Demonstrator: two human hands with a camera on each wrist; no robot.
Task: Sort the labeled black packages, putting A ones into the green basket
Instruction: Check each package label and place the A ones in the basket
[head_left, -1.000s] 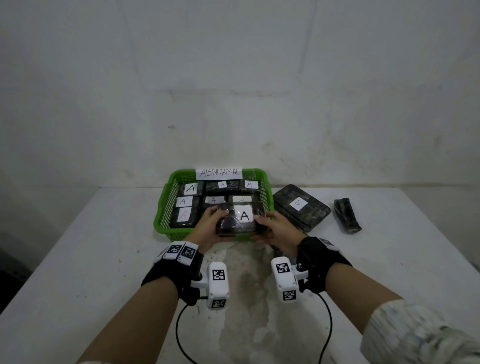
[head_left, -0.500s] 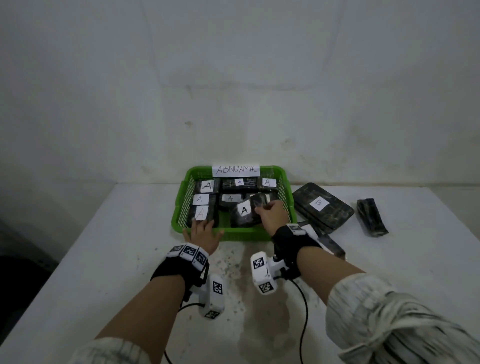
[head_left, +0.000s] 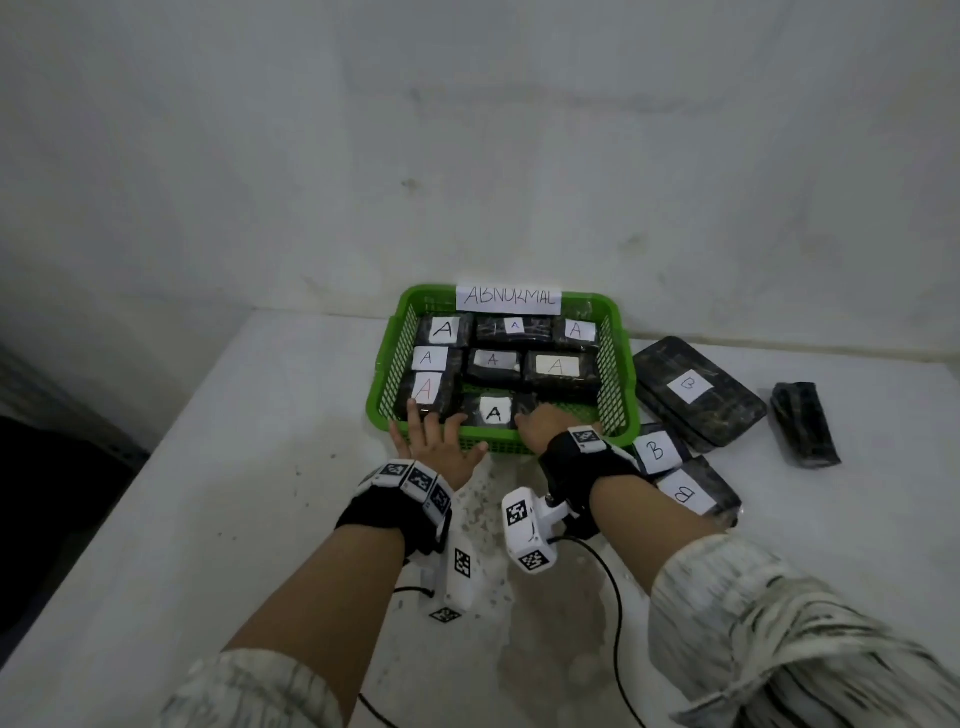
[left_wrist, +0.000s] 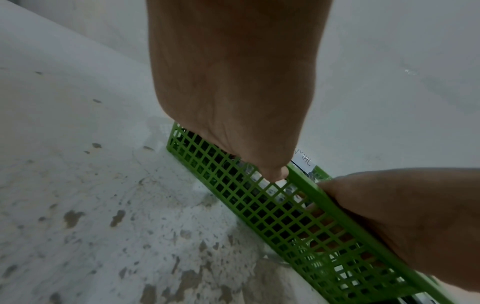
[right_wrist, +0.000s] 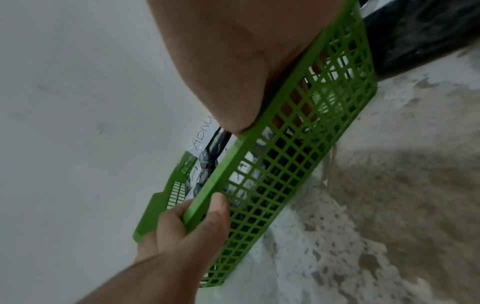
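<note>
Front A package (head_left: 493, 413): in the green basket (head_left: 615, 332), against its near wall — long axis left to right.
Right hand (head_left: 545, 428): nearer, at its right end; fingers hidden, grasp cannot be told.
Left hand (head_left: 434, 447): fingers spread, resting on the near rim.
Look: black glossy wrap, white label, 1 black "A".
B packages (head_left: 657, 449): on the table (head_left: 208, 467), right of the basket.
</note>
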